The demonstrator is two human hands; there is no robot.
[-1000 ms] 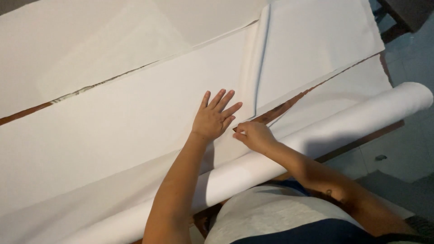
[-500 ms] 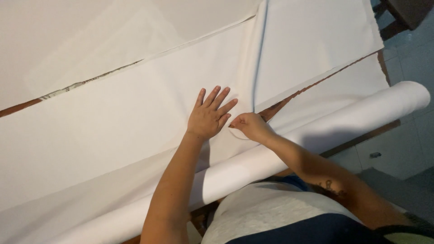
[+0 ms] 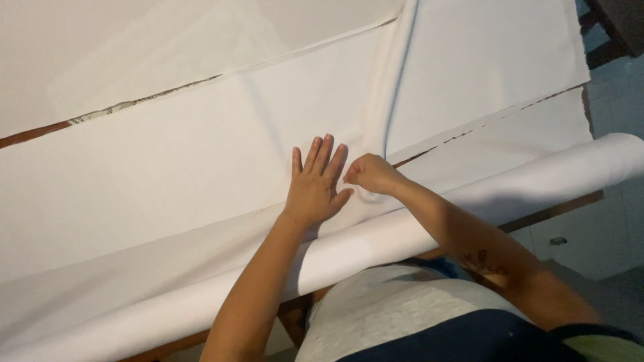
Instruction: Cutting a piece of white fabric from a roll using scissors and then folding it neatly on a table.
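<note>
We hold the white fabric sheet [image 3: 201,167] flat on the worktop [image 3: 27,137] with our left hand [image 3: 315,184] open, while our right hand [image 3: 369,174], at its 3 o'clock, is closed, pinching the cloth. This looks like the smoothing-and-aligning step, above the fabric roll [image 3: 537,184]; the next move likely calls for even tension.

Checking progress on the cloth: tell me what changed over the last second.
The right hand closed in beside the left hand, pinching the white fabric. The left hand stayed flat on it, and the fabric roll stayed along the table edge.
</note>
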